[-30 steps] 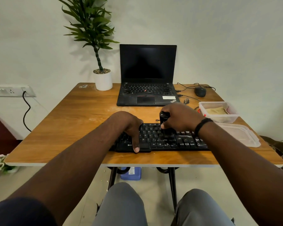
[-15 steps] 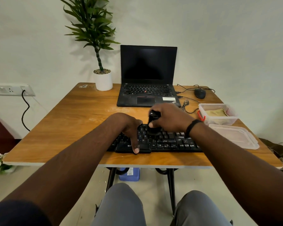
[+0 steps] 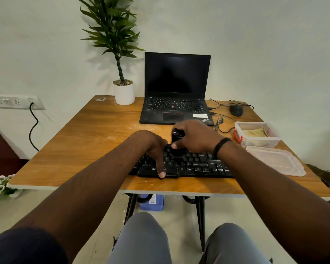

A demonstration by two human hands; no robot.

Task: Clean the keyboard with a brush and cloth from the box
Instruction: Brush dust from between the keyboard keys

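both hands on keyboard (image 3: 194,164): right hand (image 3: 196,137) grips brush (image 3: 177,137), bristles hidden; left hand (image 3: 152,147) covers keys, thumb extended.

From where I'm watching, the right hand (image 3: 196,137) with the black brush (image 3: 176,139) slides toward 9 o'clock along the keyboard (image 3: 194,164), from the right-of-middle keys to the middle, ending just beside the left hand (image 3: 152,147). The brush head is now on the upper key rows.
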